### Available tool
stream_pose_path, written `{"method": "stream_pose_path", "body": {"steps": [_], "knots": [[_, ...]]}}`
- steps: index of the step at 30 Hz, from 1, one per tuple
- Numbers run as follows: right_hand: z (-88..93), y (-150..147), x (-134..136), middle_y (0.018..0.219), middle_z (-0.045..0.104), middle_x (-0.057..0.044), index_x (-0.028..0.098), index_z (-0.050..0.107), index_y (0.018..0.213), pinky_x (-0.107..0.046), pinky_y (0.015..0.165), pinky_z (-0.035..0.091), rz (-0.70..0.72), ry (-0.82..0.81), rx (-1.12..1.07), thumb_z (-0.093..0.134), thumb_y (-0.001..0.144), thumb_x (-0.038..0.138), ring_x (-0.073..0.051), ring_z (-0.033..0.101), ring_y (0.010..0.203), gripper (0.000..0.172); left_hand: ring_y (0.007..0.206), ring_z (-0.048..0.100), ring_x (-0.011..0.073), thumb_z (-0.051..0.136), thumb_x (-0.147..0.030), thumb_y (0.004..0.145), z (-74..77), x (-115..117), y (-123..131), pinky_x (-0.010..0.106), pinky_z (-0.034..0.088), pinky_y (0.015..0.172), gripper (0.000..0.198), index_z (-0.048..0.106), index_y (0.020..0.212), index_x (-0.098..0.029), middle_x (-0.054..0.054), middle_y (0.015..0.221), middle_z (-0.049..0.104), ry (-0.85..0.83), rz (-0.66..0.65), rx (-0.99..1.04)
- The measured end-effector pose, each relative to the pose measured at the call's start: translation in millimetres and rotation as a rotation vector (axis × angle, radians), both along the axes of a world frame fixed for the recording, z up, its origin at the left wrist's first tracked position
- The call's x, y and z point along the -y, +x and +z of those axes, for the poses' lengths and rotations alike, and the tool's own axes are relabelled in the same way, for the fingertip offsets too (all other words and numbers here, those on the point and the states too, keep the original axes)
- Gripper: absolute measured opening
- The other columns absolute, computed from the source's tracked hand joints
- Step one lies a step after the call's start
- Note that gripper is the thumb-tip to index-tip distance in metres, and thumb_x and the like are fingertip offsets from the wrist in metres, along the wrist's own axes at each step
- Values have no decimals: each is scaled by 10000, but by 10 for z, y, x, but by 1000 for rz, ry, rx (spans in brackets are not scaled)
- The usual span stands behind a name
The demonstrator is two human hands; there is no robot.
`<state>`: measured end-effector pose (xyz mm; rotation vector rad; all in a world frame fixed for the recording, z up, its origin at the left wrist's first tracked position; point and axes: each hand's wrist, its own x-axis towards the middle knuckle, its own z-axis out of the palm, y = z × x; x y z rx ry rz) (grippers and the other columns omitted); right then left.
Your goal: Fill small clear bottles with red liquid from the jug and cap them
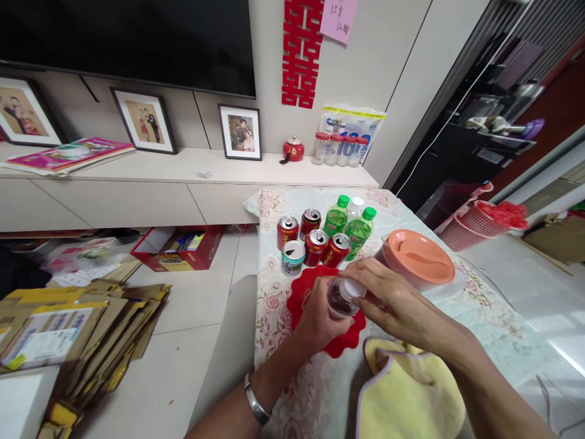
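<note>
A yellow cloth edged in purple (411, 396) lies bunched on the flower-patterned, cloth-covered surface (320, 396), just beside two working hands. The fingers of the left hand (320, 317) wrap around a small clear container (339, 302), while those of the right hand (388, 292) grip its round white cap (353, 288). The container sits above a red mat with a scalloped edge (336, 349); whether its base touches the mat cannot be told. Good handling here, by the look of the grip, calls for a firm but gentle left hold, since the clear wall may flex, and a level, even turning force on the cap. Resting the base flat would add steadiness. Beyond stand red metal drink cans (316, 247) and green-capped plastic bottles (359, 235), near enough that elbow room forward is limited; a round orange lidded bowl (423, 256) stands to the right.
</note>
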<state>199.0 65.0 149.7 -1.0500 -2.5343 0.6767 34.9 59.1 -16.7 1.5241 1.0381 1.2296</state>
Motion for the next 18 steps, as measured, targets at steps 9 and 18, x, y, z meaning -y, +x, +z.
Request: {"method": "stream_pose_path", "body": {"steps": [9,18], "knots": [[168,-76,-86,1119,605,-79,173,654,1146,-373,826,479,-42,-29,316,549,1023,136,-211,584,950,166,1055,684,289,813,-203,678,-3,-8,1,473,584,921,654,519,1262,-207,99,1186,650,21,-5,53],[272,-89,-127,1067,627,-45,177,664,1075,-335,789,466,108,38,362,523,818,-114,-191,572,945,413,1143,676,308,822,-187,674,48,16,-6,502,565,1004,685,495,1275,-227,103,1238,644,29,-3,-9]]}}
